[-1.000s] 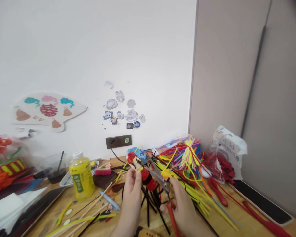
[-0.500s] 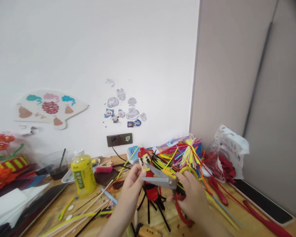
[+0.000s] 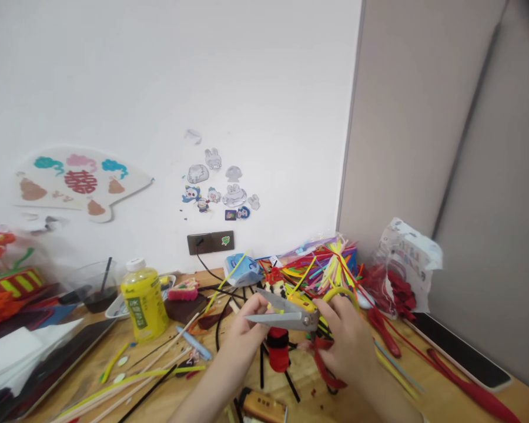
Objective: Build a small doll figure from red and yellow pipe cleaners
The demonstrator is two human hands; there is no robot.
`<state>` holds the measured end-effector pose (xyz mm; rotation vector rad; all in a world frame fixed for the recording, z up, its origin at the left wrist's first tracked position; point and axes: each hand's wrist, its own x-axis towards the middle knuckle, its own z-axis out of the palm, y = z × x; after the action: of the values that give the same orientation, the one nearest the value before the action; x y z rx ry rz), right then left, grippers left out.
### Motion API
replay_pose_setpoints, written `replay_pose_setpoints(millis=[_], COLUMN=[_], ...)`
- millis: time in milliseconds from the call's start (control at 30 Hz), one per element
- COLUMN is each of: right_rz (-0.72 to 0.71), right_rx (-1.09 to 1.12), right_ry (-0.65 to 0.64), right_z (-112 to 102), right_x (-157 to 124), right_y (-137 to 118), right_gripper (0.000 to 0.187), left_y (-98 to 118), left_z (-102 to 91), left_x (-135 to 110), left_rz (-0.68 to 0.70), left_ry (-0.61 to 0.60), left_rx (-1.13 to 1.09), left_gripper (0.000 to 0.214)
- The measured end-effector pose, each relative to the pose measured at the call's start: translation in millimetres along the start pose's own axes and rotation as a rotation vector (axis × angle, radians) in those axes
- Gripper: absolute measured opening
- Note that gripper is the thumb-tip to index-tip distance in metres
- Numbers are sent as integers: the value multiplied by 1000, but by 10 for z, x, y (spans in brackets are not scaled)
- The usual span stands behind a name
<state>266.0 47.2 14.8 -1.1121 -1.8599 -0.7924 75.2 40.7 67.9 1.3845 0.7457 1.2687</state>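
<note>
My left hand [image 3: 248, 320] holds a small pipe-cleaner doll [image 3: 277, 346] with a red body and a red-topped head, its black pipe-cleaner strands splayed below. My right hand [image 3: 348, 343] is shut around the handles of steel scissors [image 3: 282, 317], one loop yellow and the other red. The open blades point left across the doll, close to my left fingers, and partly hide its upper body. I cannot tell whether they touch any strand.
Heaped coloured pipe cleaners [image 3: 321, 267] lie behind my hands on the wooden table [image 3: 304, 399]. A yellow bottle [image 3: 144, 299], a dark-liquid glass [image 3: 94, 294], a blue-white packet [image 3: 242, 271] and a plastic bag of red pieces [image 3: 401, 270] stand nearby. Loose sticks lie front left.
The doll has moved right, behind the scissor blades, and sits lower in my left hand. The scissors stay nearly level, with both hands close around them.
</note>
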Motion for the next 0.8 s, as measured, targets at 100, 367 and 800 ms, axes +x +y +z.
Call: replay_pose_setpoints(millis=[100,367,800], right_rz=[6,-89,42], right_rx=[-15,-5,92], right_ry=[-8,137,-24], right_z=[-13,51,122], right_x=[4,-48,-69], right_y=[-7,27,149], right_gripper=[42,34,41], left_y=[-27,-88,-199], left_z=[7,5,-109], left_x=[-10,-12,74], left_rz=[-24,-54,-110], left_ry=[-5,17,75], left_rx=[5,-53,-265], left_gripper=[30,26,22])
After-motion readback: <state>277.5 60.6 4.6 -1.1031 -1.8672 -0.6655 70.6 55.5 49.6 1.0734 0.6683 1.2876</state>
